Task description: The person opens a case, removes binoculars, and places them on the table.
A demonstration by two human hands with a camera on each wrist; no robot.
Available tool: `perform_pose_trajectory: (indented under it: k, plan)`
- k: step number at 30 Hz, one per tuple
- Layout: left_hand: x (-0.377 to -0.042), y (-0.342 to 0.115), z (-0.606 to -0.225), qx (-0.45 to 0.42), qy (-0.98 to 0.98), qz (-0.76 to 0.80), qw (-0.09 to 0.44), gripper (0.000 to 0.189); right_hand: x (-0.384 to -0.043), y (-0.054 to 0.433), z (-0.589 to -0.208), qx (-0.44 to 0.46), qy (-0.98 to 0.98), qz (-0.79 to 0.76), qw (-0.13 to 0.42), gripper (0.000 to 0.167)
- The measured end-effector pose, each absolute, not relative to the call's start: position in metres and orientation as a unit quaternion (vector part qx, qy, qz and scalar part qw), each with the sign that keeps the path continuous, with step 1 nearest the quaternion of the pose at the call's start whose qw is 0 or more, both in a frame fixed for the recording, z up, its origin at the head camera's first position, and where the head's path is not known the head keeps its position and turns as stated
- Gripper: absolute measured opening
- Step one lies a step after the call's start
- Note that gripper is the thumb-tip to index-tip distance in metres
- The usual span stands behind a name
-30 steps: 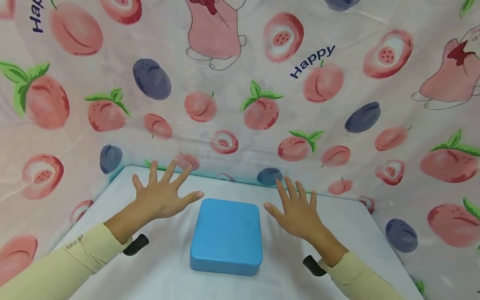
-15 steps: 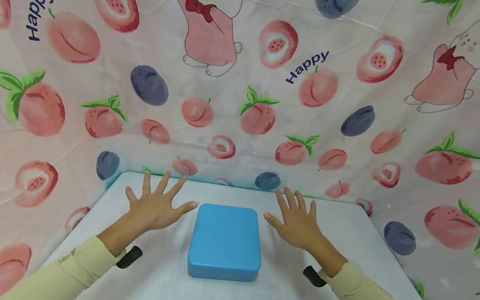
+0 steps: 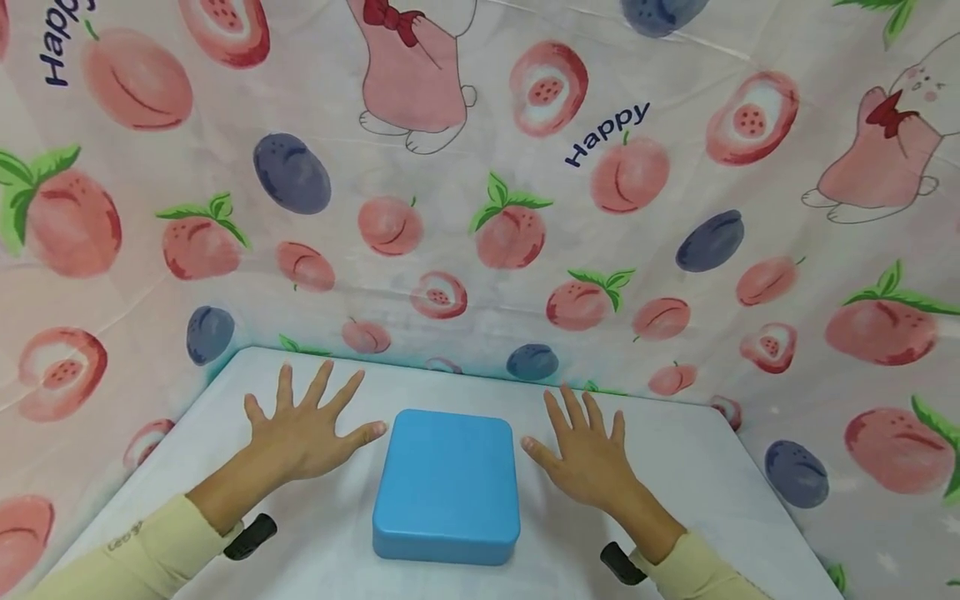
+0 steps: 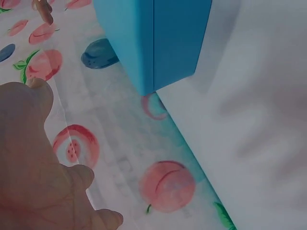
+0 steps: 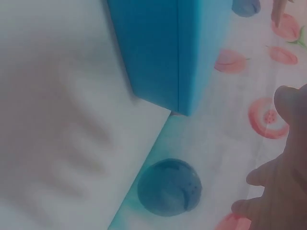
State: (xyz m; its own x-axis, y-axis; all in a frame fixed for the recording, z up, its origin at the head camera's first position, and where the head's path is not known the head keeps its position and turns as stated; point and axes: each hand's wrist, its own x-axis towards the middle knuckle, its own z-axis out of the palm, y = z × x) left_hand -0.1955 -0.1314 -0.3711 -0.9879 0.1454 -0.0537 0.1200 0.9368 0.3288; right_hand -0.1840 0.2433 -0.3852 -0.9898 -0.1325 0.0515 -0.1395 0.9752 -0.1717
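A blue box (image 3: 448,483) with rounded corners sits on the white table in the head view; a thin seam runs along its side in the left wrist view (image 4: 153,43). To the left of it, my left hand (image 3: 303,442) hovers with fingers spread and the thumb pointing at the box. On the other side my right hand (image 3: 588,467) is held the same way, fingers spread, thumb toward the box. Neither hand touches the box. Shadows of the fingers fall on the table in both wrist views.
The white table (image 3: 315,550) ends at a cloth backdrop (image 3: 450,217) printed with peaches, plums and rabbits, which rises behind it and along both sides. A dark device sits under each wrist, at the cuffs of the pale yellow sleeves (image 3: 142,550).
My left hand has come down and a little to the left in the head view. The right hand has also lowered slightly. The box stays in place while the view tilts a little.
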Motion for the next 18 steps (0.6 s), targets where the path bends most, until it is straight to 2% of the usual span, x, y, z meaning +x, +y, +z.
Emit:
perform_pose_trajectory:
  k: [18]
  plan:
    - [-0.19,-0.128,-0.394,0.074,0.98,0.172,0.06,0.105,-0.179,0.236,-0.41,0.06,-0.989,0.138,-0.012,0.083]
